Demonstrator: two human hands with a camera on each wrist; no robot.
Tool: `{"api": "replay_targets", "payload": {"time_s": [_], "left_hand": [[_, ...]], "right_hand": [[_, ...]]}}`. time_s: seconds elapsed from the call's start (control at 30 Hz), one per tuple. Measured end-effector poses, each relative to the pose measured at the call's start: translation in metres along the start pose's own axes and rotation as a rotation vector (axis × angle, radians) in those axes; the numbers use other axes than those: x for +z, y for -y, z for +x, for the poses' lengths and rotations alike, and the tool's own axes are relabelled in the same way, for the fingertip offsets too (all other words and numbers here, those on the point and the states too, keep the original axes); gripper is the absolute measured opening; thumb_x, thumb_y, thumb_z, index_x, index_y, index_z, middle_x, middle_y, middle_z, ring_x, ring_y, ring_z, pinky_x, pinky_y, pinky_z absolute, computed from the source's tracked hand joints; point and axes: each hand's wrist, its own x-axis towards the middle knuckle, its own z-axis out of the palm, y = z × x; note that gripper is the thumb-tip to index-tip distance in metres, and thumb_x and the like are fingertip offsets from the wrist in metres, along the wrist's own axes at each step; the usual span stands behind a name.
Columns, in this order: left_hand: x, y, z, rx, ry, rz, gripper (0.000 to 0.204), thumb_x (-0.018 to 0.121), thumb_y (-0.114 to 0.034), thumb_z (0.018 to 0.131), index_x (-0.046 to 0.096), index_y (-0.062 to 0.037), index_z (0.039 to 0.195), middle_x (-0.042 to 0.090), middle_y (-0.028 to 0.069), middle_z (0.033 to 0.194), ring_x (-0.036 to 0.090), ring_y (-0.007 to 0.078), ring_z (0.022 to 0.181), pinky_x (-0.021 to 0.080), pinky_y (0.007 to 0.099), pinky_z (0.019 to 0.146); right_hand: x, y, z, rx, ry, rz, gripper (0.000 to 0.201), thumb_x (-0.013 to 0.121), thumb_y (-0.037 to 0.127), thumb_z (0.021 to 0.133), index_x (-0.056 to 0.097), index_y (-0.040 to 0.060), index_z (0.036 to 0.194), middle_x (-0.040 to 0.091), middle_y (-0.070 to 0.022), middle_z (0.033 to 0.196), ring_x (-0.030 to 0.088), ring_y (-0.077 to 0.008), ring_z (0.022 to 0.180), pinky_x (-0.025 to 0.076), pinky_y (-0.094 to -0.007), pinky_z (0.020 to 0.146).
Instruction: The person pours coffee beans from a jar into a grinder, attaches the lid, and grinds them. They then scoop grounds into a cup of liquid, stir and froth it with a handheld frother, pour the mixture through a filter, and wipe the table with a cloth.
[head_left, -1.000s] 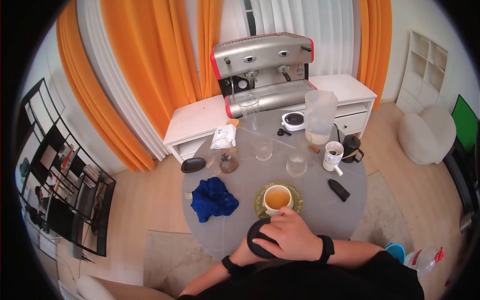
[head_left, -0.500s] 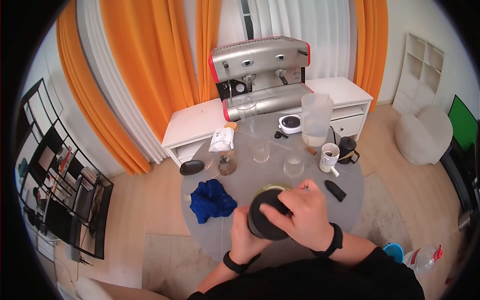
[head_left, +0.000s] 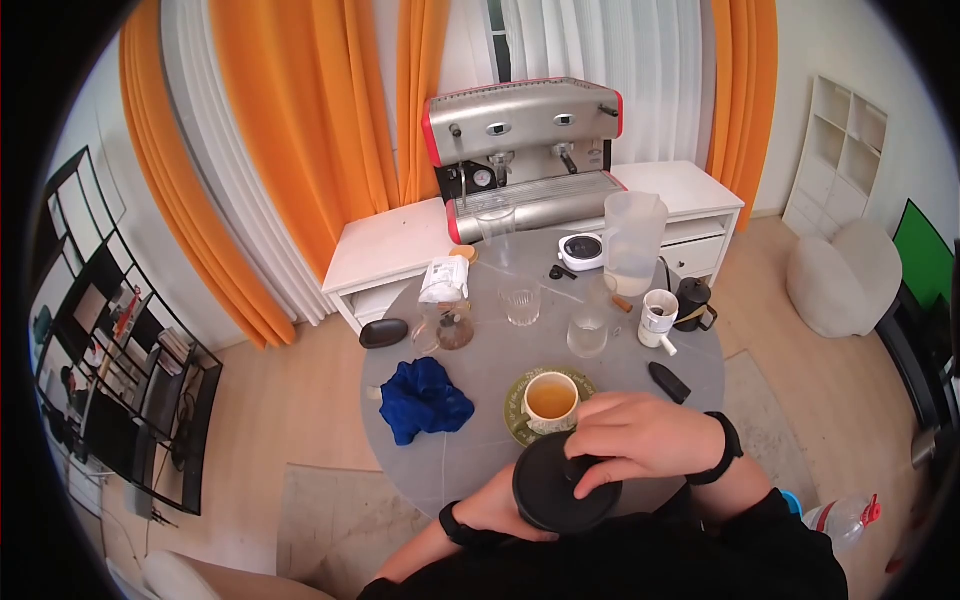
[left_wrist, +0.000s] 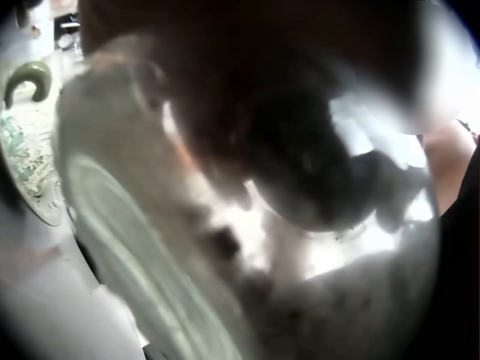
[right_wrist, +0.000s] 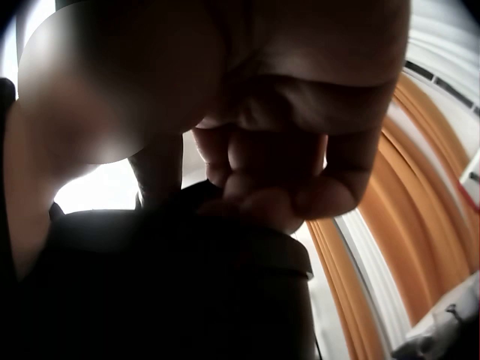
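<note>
A container with a round black lid [head_left: 545, 490] is at the table's near edge, in front of the person's body. The left hand [head_left: 497, 503] grips its side from the left, part of the fingers hidden beneath the lid. Over the lid, the right hand [head_left: 650, 438] pinches a small dark raised part between thumb and fingers. In the right wrist view, curled fingers [right_wrist: 262, 206] touch the top of the black lid [right_wrist: 187, 262]. A shiny, blurred surface [left_wrist: 142, 247] fills much of the left wrist view. Just beyond the container stands a cup of amber liquid [head_left: 552, 397] on a green saucer [head_left: 515, 408].
A blue cloth [head_left: 425, 400] lies at left. Farther back are a glass [head_left: 588, 335], a clear pitcher [head_left: 633, 240], a white filter cup [head_left: 657, 318], a black kettle [head_left: 692, 303] and a white scale [head_left: 581, 251]. A black object [head_left: 669, 382] lies at right.
Both hands and the lidded container have come back toward the body, uncovering the cup. The right hand's fingers have drawn together at the middle of the lid.
</note>
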Motion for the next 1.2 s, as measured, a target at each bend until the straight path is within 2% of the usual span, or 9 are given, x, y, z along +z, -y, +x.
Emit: {"api": "replay_targets", "payload": {"time_s": [0.13,0.3,0.43,0.53,0.6,0.7,0.87,1.07,1.2], "left_hand": [[0.01,-0.01,0.006,0.039,-0.335,0.121,0.099,0.094,-0.023,0.061,0.044,-0.0021,0.144,0.057,0.0146,0.136,0.054,0.0264,0.129,0.042,0.038,0.109],[0.022,0.0,0.013,0.015,-0.838,0.663,0.074,0.092,-0.021,0.057,0.052,-0.0017,0.115,0.061,0.0214,0.109,0.061,0.0396,0.104,0.05,0.045,0.088],[0.012,-0.004,0.005,-0.013,-0.731,0.543,0.074,0.092,-0.021,0.058,0.053,-0.0021,0.118,0.061,0.0205,0.112,0.061,0.0376,0.108,0.05,0.0445,0.091],[-0.004,-0.011,-0.005,0.018,-0.203,0.18,0.098,0.095,-0.018,0.056,0.047,-0.0032,0.14,0.061,0.0127,0.13,0.057,0.0266,0.126,0.044,0.0396,0.107],[-0.007,-0.004,-0.007,-0.039,-0.076,-0.006,0.108,0.096,-0.017,0.054,0.042,-0.0039,0.147,0.056,0.0096,0.138,0.052,0.0232,0.131,0.041,0.0376,0.111],[-0.009,0.0,0.002,0.049,0.132,-0.131,0.107,0.095,-0.016,0.056,0.041,-0.0049,0.147,0.05,0.0091,0.144,0.046,0.0227,0.136,0.037,0.0366,0.114],[0.002,-0.006,0.009,0.102,-0.054,0.006,0.102,0.093,-0.018,0.06,0.041,-0.0047,0.147,0.052,0.0106,0.141,0.049,0.0233,0.133,0.039,0.0376,0.112],[0.022,0.007,0.021,0.133,-0.778,0.463,0.081,0.093,-0.022,0.06,0.054,-0.0023,0.128,0.063,0.0171,0.117,0.062,0.0365,0.109,0.05,0.0428,0.092],[0.021,0.004,0.016,0.163,-0.72,0.458,0.078,0.094,-0.023,0.058,0.055,-0.0019,0.122,0.063,0.0175,0.11,0.062,0.0386,0.102,0.05,0.0443,0.087]], "right_hand": [[0.01,0.011,0.006,-0.01,-0.113,-0.236,0.03,0.077,0.03,0.085,0.06,0.0054,0.085,0.056,-0.0073,0.076,0.058,-0.0274,0.076,0.045,-0.0389,0.072],[0.049,0.024,0.013,0.395,-0.444,-0.752,0.037,0.078,0.034,0.084,0.054,0.0082,0.072,0.054,-0.0051,0.063,0.055,-0.0245,0.059,0.038,-0.0365,0.067],[0.04,0.036,0.013,0.424,-0.368,-0.68,0.037,0.077,0.037,0.085,0.057,0.0076,0.075,0.056,-0.005,0.068,0.056,-0.023,0.064,0.038,-0.0354,0.068],[0.014,0.033,0.01,0.365,-0.186,-0.286,0.037,0.077,0.037,0.086,0.064,0.0037,0.095,0.063,-0.0097,0.096,0.061,-0.0262,0.087,0.044,-0.0386,0.081],[0.012,0.011,0.012,-0.042,-0.159,0.168,0.048,0.078,0.032,0.086,0.064,0.0023,0.121,0.069,-0.0084,0.114,0.063,-0.0282,0.106,0.047,-0.0422,0.092],[0.016,-0.008,0.011,-0.098,0.023,0.4,0.041,0.076,0.022,0.088,0.068,0.0033,0.124,0.07,-0.0092,0.119,0.061,-0.0288,0.115,0.045,-0.0438,0.1],[0.028,0.0,0.004,0.099,-0.209,0.383,0.024,0.078,0.014,0.084,0.075,0.0048,0.106,0.075,-0.0046,0.1,0.066,-0.0251,0.102,0.045,-0.0388,0.095],[0.051,0.017,0.009,0.203,-0.604,-0.259,0.025,0.084,0.017,0.076,0.074,0.0069,0.097,0.073,-0.0045,0.086,0.069,-0.0193,0.084,0.042,-0.0466,0.099],[0.05,0.022,0.012,0.174,-0.654,-0.386,0.026,0.084,0.017,0.076,0.072,0.0052,0.095,0.07,-0.0057,0.085,0.066,-0.0224,0.084,0.045,-0.0442,0.09]]}}
